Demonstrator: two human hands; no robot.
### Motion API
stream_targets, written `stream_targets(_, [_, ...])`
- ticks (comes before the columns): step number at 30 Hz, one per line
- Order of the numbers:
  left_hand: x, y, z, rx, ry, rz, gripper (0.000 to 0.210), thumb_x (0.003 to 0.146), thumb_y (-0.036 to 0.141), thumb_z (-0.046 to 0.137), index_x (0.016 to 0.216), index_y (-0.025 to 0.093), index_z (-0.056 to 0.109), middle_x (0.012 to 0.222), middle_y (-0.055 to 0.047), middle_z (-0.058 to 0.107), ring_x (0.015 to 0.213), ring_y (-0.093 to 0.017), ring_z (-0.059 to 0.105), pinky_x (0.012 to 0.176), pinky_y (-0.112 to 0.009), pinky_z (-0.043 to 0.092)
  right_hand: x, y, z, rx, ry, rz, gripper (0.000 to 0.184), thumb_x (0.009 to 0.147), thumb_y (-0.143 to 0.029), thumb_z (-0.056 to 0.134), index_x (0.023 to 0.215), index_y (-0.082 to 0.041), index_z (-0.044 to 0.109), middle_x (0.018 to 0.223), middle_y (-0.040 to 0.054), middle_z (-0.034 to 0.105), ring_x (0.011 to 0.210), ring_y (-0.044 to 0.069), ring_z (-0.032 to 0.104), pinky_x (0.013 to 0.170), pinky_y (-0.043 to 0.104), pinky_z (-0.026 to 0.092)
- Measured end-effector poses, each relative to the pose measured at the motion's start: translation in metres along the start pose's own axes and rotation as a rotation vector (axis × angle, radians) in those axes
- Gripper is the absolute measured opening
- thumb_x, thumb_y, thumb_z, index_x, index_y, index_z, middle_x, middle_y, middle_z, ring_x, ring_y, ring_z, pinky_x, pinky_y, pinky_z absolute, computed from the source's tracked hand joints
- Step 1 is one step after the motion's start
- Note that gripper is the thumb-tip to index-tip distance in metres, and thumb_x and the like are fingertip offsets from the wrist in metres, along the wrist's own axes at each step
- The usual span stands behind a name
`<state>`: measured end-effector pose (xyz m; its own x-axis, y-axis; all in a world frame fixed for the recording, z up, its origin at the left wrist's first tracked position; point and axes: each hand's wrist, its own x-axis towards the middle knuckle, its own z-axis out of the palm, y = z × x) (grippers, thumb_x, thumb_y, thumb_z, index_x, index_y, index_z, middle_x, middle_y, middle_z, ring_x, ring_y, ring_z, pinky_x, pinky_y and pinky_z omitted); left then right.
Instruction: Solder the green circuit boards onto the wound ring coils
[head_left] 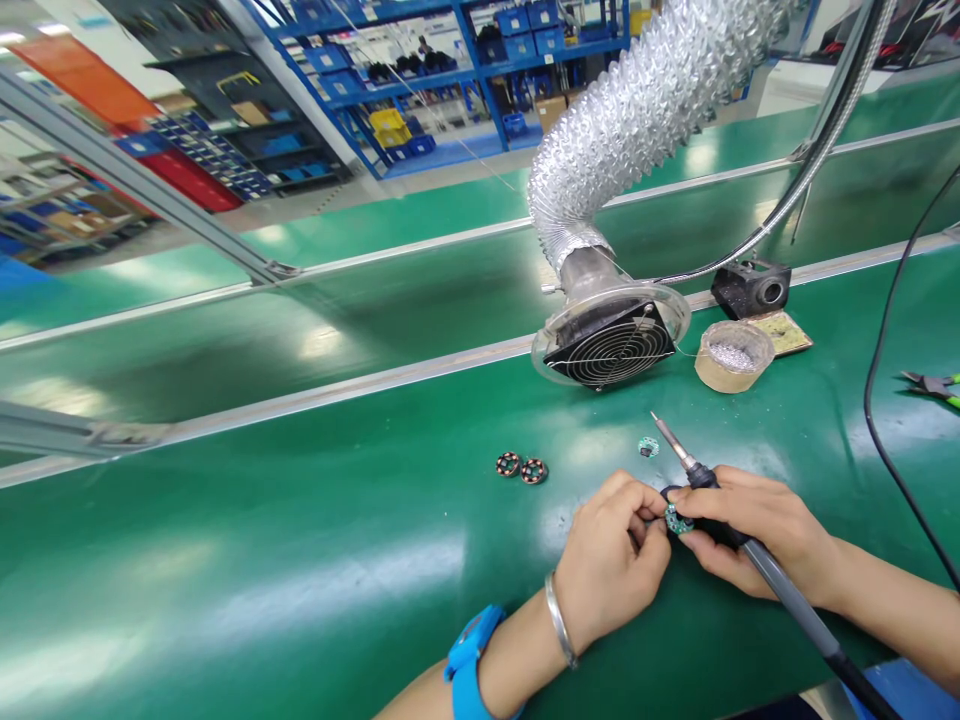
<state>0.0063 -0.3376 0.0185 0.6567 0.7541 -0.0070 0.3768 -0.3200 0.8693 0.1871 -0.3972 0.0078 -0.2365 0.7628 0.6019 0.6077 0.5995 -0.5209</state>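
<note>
My left hand [616, 545], with a silver bangle and a blue wrist strap on its arm, is closed, thumb and forefinger pinching the edge of a small round circuit board [679, 519]. A dark ring-shaped part shows behind the board. My right hand [772, 525] is closed around a soldering iron [697, 474], whose tip points up and away to the left, apart from the board. Its thumb and fingertips also touch the board's right side. Just beyond my hands lies another green circuit board [649, 447]. Further left, two copper-wound motor stators [520, 468] rest side by side.
A fume extractor fan [619, 348] on a silver flexible duct [637, 130] hangs over the green bench. Behind my right hand stand a round tub of metal shavings [733, 357], a yellow sponge [784, 332] and a black iron holder [752, 289]. Pliers [934, 387] and a black cable [874, 400] lie right.
</note>
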Motion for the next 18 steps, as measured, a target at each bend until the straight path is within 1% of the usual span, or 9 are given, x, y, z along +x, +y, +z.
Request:
stream_targets(4, [-0.0003, -0.0013, 0.0002, -0.019, 0.008, -0.012, 0.013, 0.075, 0.006, 0.050, 0.078, 0.016, 0.059, 0.078, 0.000, 0.052, 0.053, -0.006, 0.048, 0.048, -0.018, 0.041, 0.0003, -0.0002, -0.0010, 0.005, -0.013, 0.005, 0.031, 0.083, -0.006, 0.055, 0.112, -0.018, 0.057, 0.086, 0.0058, 0.071, 0.068, 0.015, 0.063, 0.063, 0.027, 0.055])
stream_targets(7, [-0.0007, -0.0016, -0.0001, -0.031, 0.005, -0.022, 0.013, 0.074, 0.006, 0.051, 0.079, 0.016, 0.059, 0.078, 0.000, 0.052, 0.052, -0.006, 0.048, 0.047, -0.017, 0.041, -0.0001, 0.0001, -0.0011, 0.002, -0.017, 0.008, 0.031, 0.084, -0.007, 0.054, 0.113, -0.018, 0.056, 0.086, 0.0054, 0.071, 0.067, 0.015, 0.062, 0.062, 0.027, 0.055])
stream_targets(11, [-0.0012, 0.0000, -0.0015, -0.040, -0.009, -0.026, 0.011, 0.075, 0.009, 0.052, 0.080, 0.016, 0.059, 0.079, 0.000, 0.053, 0.052, -0.006, 0.048, 0.047, -0.018, 0.041, -0.0018, 0.0005, -0.0005, 0.004, -0.021, 0.010, 0.032, 0.085, -0.006, 0.054, 0.114, -0.018, 0.056, 0.088, 0.0065, 0.070, 0.072, 0.016, 0.064, 0.065, 0.028, 0.055])
stream_targets(15, [-0.0004, 0.0005, -0.0020, -0.027, 0.000, -0.019, 0.009, 0.077, 0.011, 0.052, 0.079, 0.016, 0.060, 0.078, -0.001, 0.053, 0.053, -0.006, 0.050, 0.048, -0.018, 0.043, -0.0027, 0.0000, -0.0001, -0.013, -0.026, -0.017, 0.032, 0.084, -0.003, 0.055, 0.113, -0.017, 0.057, 0.090, 0.0068, 0.070, 0.069, 0.015, 0.061, 0.064, 0.029, 0.055])
stream_targets(18, [0.0004, -0.0001, -0.0020, -0.012, 0.000, -0.019, 0.009, 0.076, 0.010, 0.053, 0.078, 0.016, 0.060, 0.077, 0.000, 0.053, 0.052, -0.006, 0.050, 0.049, -0.018, 0.043, -0.0014, -0.0015, -0.0004, -0.031, -0.031, -0.048, 0.029, 0.084, -0.002, 0.054, 0.109, -0.016, 0.058, 0.088, 0.0071, 0.070, 0.070, 0.015, 0.061, 0.065, 0.029, 0.055])
